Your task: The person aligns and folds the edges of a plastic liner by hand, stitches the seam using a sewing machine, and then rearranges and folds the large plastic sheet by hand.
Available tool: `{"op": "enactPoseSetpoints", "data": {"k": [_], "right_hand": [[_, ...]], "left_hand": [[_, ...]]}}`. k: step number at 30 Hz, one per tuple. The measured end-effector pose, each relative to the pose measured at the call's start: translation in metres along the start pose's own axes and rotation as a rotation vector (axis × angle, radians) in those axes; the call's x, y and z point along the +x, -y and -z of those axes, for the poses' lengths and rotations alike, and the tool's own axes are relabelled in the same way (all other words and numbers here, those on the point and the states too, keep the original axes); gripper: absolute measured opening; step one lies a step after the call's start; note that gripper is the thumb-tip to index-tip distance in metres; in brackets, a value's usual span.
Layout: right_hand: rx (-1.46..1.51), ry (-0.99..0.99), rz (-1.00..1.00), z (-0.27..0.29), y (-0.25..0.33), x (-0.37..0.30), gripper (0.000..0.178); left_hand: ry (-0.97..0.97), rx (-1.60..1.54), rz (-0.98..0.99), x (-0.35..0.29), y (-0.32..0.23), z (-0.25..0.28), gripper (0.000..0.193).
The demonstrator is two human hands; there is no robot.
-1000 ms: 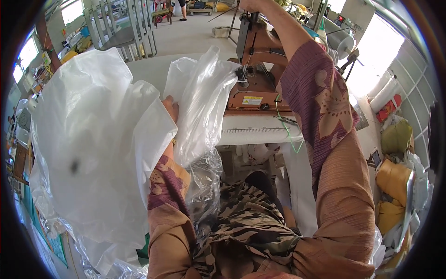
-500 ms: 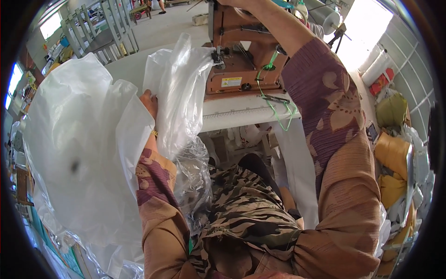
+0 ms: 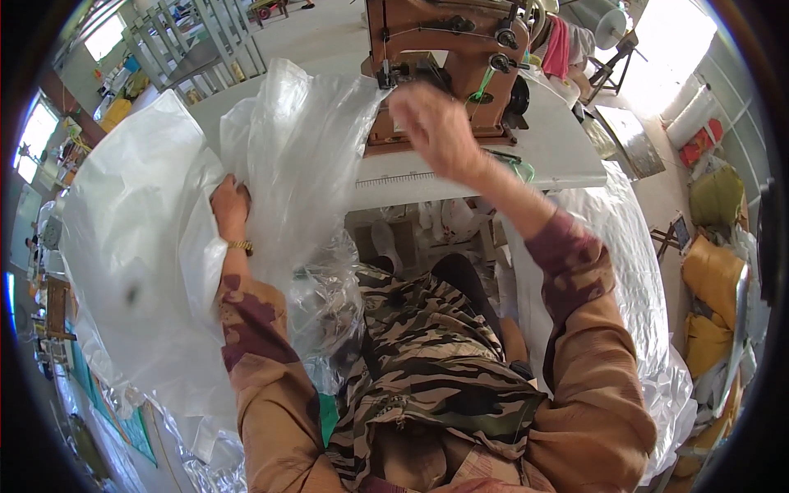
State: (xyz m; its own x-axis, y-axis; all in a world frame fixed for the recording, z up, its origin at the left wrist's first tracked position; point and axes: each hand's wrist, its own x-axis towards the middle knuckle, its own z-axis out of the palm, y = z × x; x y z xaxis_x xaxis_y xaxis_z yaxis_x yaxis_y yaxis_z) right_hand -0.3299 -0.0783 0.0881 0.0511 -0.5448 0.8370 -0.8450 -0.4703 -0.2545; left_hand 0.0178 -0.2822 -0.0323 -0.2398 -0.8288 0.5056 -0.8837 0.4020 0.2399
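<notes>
A brown sewing machine [image 3: 448, 25] stands on a pale table [image 3: 567, 160] with a ruler strip along its near edge. Thin clear plastic film [image 3: 296, 156] is bunched on the table to the machine's left, its right end reaching the needle area. My left hand [image 3: 231, 204] is closed on the plastic, between this film and a big milky-white plastic sheet [image 3: 136, 222] hanging at the left. In front of the machine, close to the film's right end, is my right hand [image 3: 436, 127]; its fingers are smeared by motion. Green thread [image 3: 483, 85] runs down the machine's front.
Silvery white plastic [image 3: 620, 246] drapes off the table's right side. Yellow-orange bundles [image 3: 713, 275] and an olive sack [image 3: 715, 193] lie at the far right. Metal racks [image 3: 197, 49] stand at the back left. My lap in camouflage cloth [image 3: 436, 353] is below the table edge.
My right hand has come down from the top of the machine to its front. My left hand has shifted left and slightly down, and the clear film has spread wider.
</notes>
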Motion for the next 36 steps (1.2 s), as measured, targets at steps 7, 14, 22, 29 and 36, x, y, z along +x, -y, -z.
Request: {"op": "enactPoseSetpoints", "data": {"k": [7, 14, 22, 29, 36], "right_hand": [[0.840, 0.206, -0.881, -0.092, 0.043, -0.157, 0.020], [1.299, 0.682, -0.843, -0.119, 0.120, -0.163, 0.018], [1.333, 0.718, -0.293, -0.080, 0.185, -0.131, 0.024], [0.675, -0.062, -1.056, -0.152, 0.117, -0.174, 0.029], [1.195, 0.120, -1.209, -0.200, 0.104, -0.179, 0.033]], "left_hand": [[0.051, -0.206, 0.171, -0.043, 0.022, 0.078, 0.044], [-0.299, -0.978, 0.193, -0.067, -0.036, 0.231, 0.038], [-0.351, 0.115, 0.004, -0.009, 0.054, 0.233, 0.040], [-0.160, -0.005, 0.010, -0.005, 0.087, 0.218, 0.043], [-0.196, 0.173, 0.052, -0.010, 0.076, 0.233, 0.045]]}}
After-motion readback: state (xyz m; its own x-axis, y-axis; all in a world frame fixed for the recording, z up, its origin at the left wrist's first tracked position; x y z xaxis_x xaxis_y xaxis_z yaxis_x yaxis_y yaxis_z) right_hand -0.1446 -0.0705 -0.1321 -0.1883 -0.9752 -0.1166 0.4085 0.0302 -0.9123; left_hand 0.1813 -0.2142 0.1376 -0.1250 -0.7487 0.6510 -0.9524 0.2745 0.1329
